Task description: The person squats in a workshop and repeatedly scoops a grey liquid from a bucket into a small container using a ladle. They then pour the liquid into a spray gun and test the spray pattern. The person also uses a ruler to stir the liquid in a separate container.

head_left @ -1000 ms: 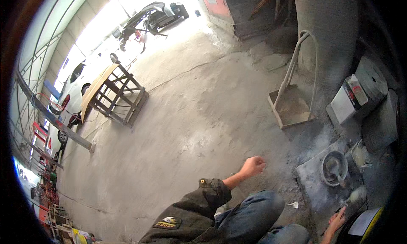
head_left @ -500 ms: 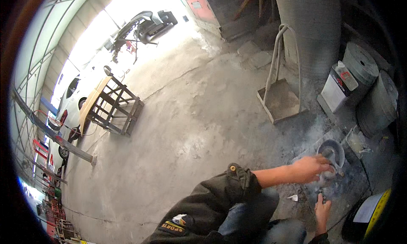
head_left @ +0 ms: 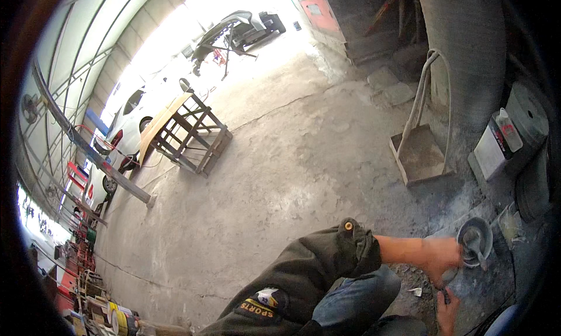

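My left hand [head_left: 444, 257] reaches down to a small pale rounded item [head_left: 449, 275] at lower right, its fingers blurred. Just below it my right hand [head_left: 449, 309] is closed round a dark handle [head_left: 446, 295] of an object whose other end is mostly hidden by the left hand. Beside my left hand, a round grey bowl [head_left: 483, 231] with a dirty implement [head_left: 477, 249] in it sits on a stained slab. A small white scrap [head_left: 415, 291] lies on the concrete left of my hands.
A long-handled metal scoop [head_left: 425, 155] stands upper right, beside a white canister [head_left: 494, 149] and grey drums [head_left: 529, 120]. A board-topped wooden stand [head_left: 196, 137], white car [head_left: 123, 137], slanting post [head_left: 111, 172] and bumper parts [head_left: 245, 32] are farther off; cluttered equipment [head_left: 76, 266] lines the left.
My left hand has moved right and down toward my right hand, which has come left and slightly up since a second ago. The surrounding view has shifted as my head moved.
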### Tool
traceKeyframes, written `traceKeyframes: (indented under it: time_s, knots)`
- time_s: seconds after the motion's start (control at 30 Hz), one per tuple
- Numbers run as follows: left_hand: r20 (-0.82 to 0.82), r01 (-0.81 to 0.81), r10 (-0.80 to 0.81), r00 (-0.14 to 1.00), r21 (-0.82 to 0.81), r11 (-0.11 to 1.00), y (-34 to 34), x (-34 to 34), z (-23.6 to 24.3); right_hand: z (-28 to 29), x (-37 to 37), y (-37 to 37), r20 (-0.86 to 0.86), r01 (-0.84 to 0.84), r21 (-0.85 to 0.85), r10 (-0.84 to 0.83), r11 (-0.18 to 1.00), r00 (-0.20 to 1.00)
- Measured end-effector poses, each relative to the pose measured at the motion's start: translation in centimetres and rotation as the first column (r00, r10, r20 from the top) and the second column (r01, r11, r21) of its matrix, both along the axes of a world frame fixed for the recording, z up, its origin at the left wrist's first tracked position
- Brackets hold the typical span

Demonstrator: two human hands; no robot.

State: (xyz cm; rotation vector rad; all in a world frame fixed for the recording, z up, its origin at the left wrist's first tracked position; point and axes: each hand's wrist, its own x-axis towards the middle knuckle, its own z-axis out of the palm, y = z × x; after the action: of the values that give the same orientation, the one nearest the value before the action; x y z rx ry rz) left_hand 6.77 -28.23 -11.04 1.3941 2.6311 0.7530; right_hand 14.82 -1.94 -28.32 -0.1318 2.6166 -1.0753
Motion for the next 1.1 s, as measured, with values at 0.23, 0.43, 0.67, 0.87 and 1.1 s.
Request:
traceKeyframes:
  time_s: [0.23,0.43,0.67,0.87,1.1]
  knots:
    - [0.197,-0.224,0.294,0.935,-0.315,0.922,0.3,-2.0,0.7,7.8,-1.2,-4.1,0.072,0.125,-0.125,-0.117,0.984,0.991]
    - [-0.259,0.084,-0.064,0.964,0.068,0.994,0.3,-1.9,-5.2,6.0,-0.9,-2.3,0.056,0.091,-0.041,-0.089,0.995,0.995]
    - [0.320,-0.045,0.219,0.922,-0.473,0.880,1.4,-2.0,1.4,6.5,0.2,-2.3,0.064,0.161,0.011,-0.161,0.987,0.985]
    - [-0.191,0.177,-0.172,0.966,0.007,0.984,2.8,-2.9,-6.9,5.8,-0.6,-1.1,0.090,0.211,-0.098,-0.203,0.972,0.975]
    - [0.427,-0.278,0.268,0.864,-0.039,0.960,1.3,-4.2,-1.3,5.5,-2.1,-0.9,-0.154,0.106,-0.013,-0.107,0.994,0.982]
